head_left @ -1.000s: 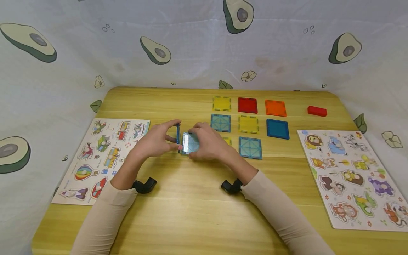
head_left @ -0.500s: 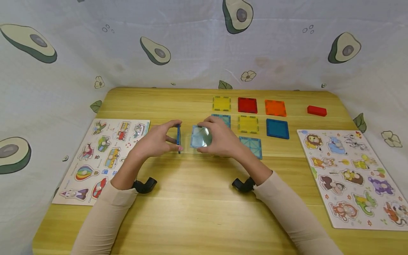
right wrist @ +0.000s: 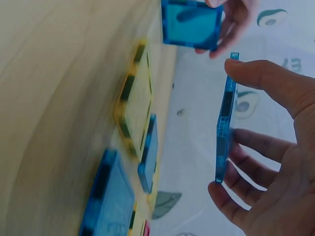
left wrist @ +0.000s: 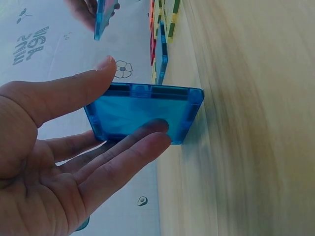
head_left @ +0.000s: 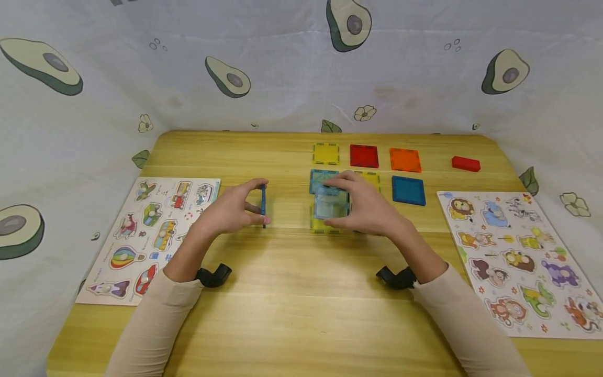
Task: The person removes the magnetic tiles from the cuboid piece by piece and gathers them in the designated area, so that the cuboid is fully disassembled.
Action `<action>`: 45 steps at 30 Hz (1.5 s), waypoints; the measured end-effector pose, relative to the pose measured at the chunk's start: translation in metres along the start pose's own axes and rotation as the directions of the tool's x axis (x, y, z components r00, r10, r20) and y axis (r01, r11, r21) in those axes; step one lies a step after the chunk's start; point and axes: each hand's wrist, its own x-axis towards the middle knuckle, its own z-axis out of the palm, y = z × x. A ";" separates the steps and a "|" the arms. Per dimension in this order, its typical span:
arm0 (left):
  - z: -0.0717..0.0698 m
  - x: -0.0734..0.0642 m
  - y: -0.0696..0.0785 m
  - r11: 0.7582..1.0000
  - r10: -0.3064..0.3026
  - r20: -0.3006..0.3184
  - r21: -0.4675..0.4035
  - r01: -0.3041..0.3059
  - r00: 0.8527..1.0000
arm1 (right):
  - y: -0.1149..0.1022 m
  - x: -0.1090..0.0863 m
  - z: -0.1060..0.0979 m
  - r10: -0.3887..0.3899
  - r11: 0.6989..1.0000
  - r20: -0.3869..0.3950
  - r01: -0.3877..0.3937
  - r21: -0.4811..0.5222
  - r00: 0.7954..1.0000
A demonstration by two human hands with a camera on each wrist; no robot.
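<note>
My left hand [head_left: 226,210] pinches a blue magnetic tile [left wrist: 142,110] between thumb and fingers. That tile stands on edge, its lower side right at the wood. Farther right, my right hand [head_left: 372,209] holds a light-blue magnetic tile [right wrist: 225,118] by opposite edges, thumb at one and fingertips at the other. This second tile is raised off the table and roughly level. In the head view it overlaps a yellow tile [head_left: 322,226] and the corner of another light-blue tile [head_left: 321,178] lying flat. The right hand partly covers a second yellow tile [head_left: 371,177].
Yellow [head_left: 326,153], red [head_left: 364,156] and orange [head_left: 405,159] tiles lie in the back row, with a dark-blue tile [head_left: 408,190] nearer. A red block [head_left: 466,164] sits at back right. Picture puzzle boards flank the table, vehicles [head_left: 151,235] left and animals [head_left: 518,262] right.
My right hand has carried its light-blue tile to the right, away from the blue tile and over the yellow one. The left hand has stayed in place with its tile.
</note>
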 end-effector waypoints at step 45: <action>0.002 -0.001 0.002 1.000 -0.002 0.002 0.002 0.002 1.000 | 0.117 -0.072 -0.057 0.187 0.972 0.076 -0.173 -0.162 0.979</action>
